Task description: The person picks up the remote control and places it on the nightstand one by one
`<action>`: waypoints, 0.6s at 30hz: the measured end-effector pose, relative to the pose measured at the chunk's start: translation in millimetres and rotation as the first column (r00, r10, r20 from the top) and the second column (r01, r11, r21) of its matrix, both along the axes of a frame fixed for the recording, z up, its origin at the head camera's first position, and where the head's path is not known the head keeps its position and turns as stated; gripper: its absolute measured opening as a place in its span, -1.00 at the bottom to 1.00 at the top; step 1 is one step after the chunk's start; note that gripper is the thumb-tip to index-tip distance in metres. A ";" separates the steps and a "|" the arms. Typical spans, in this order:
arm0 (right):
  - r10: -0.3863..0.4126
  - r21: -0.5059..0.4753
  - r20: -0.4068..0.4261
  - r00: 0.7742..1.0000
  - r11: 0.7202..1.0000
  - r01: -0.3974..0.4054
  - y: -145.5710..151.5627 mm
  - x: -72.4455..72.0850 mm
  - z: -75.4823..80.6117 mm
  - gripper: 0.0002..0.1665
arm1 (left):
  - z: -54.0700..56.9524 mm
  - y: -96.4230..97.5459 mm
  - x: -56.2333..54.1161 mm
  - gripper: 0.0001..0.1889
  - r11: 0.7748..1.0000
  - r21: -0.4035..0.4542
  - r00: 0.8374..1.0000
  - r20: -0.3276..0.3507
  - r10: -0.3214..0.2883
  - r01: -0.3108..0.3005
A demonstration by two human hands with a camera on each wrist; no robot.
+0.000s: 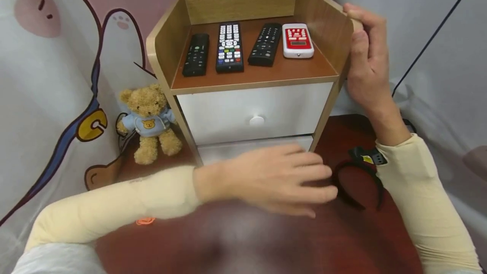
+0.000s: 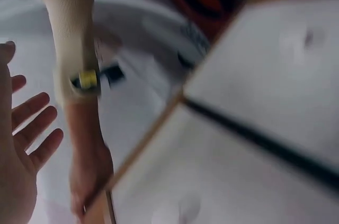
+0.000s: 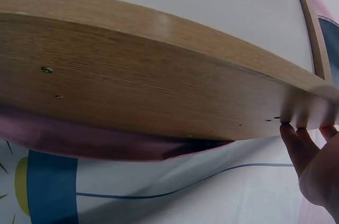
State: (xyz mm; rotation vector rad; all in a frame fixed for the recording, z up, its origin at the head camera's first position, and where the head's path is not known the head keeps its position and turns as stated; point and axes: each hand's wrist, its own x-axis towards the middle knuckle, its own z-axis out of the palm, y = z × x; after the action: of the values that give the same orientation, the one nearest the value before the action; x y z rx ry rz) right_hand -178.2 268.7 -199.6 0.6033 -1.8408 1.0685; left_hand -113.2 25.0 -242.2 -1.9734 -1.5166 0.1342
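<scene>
A small wooden cabinet (image 1: 251, 83) with white drawers stands in the middle of the head view. My right hand (image 1: 369, 54) grips the top front edge of its right side panel (image 1: 323, 20); the right wrist view shows the fingertips (image 3: 288, 128) against the panel's outer face. Fingers spread and relaxed, my left hand (image 1: 277, 179) is in front of the lower drawer (image 1: 220, 152), holding nothing, and partly hides that drawer. The upper drawer (image 1: 228, 113) is closed and has a round white knob (image 1: 256, 120).
Three black remotes, one of them with white buttons (image 1: 229, 47), and a red-and-white remote (image 1: 298, 41) lie on the cabinet top. A teddy bear (image 1: 148, 117) sits left of the cabinet. A black headband (image 1: 342, 193) lies at right, an orange item (image 1: 145, 221) at left.
</scene>
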 end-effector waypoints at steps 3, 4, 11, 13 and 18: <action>-0.017 0.007 0.016 1.000 1.000 0.017 1.5 2.1 0.1 -0.55 | -16.2 -9.4 8.7 -0.47 0.997 0.015 0.997 -0.033 -0.073 0.074; -0.024 0.008 0.024 0.999 1.000 0.024 2.4 3.8 -0.1 -0.54 | -20.9 -13.3 8.8 -0.46 0.996 0.024 0.996 -0.028 -0.088 0.089; -0.015 0.078 0.051 0.999 0.997 0.011 16.5 19.5 -15.0 -0.41 | -50.1 -65.5 -12.3 -0.33 0.982 0.182 0.978 0.188 -0.089 0.054; -0.030 0.090 0.051 0.998 0.996 0.025 24.8 23.6 -25.2 -0.39 | -56.9 -84.3 -18.4 -0.32 0.969 0.246 0.971 0.224 -0.084 0.027; -0.174 0.144 0.088 0.981 0.977 0.160 56.5 33.8 -56.3 -0.43 | -65.6 -127.1 -36.0 -0.44 0.841 0.533 0.971 0.235 -0.035 -0.098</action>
State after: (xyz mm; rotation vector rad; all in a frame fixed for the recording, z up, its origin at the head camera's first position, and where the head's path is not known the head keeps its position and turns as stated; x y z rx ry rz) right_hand -144.4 325.2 -255.9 0.4706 -2.0263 0.8805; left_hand -149.1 -102.1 -307.9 -1.5381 -1.5200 -0.4892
